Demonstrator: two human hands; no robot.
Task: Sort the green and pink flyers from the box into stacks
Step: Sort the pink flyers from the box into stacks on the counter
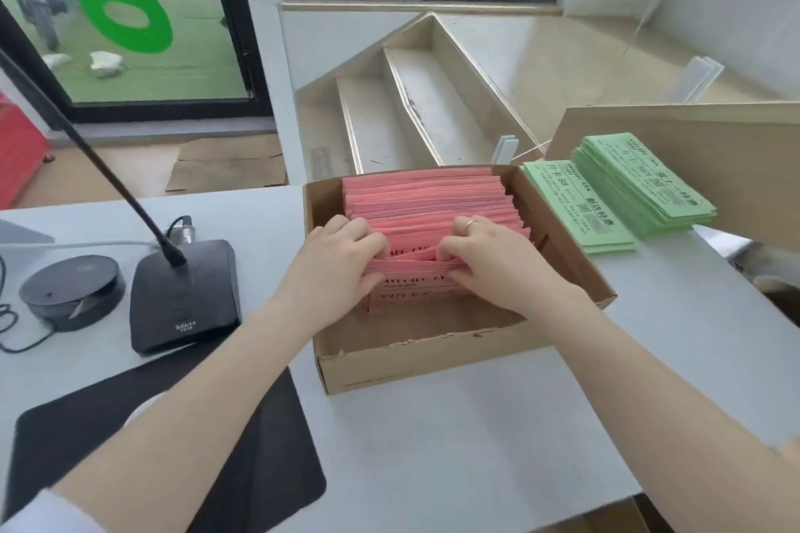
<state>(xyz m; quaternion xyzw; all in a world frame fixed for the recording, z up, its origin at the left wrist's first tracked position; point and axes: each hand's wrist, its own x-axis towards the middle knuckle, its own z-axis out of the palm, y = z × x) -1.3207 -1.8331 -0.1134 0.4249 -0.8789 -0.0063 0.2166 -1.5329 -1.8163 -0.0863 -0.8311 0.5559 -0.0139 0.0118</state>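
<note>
An open cardboard box (433,364) stands on the grey desk, packed with pink flyers (426,199) standing on edge. Both my hands reach into the box. My left hand (335,264) grips a bundle of pink flyers from the left, fingers curled over its top edge. My right hand (493,260), with a ring on one finger, grips the same bundle from the right. Two stacks of green flyers lie to the right of the box: a thin one (578,206) beside the box wall and a thicker one (645,184) further right.
A black desk microphone base (186,299) with a gooseneck and a round black speaker (71,290) sit left of the box. A black mouse pad (173,446) lies near the front left. A cardboard flap (714,143) rises behind the green stacks. White display steps stand behind the desk.
</note>
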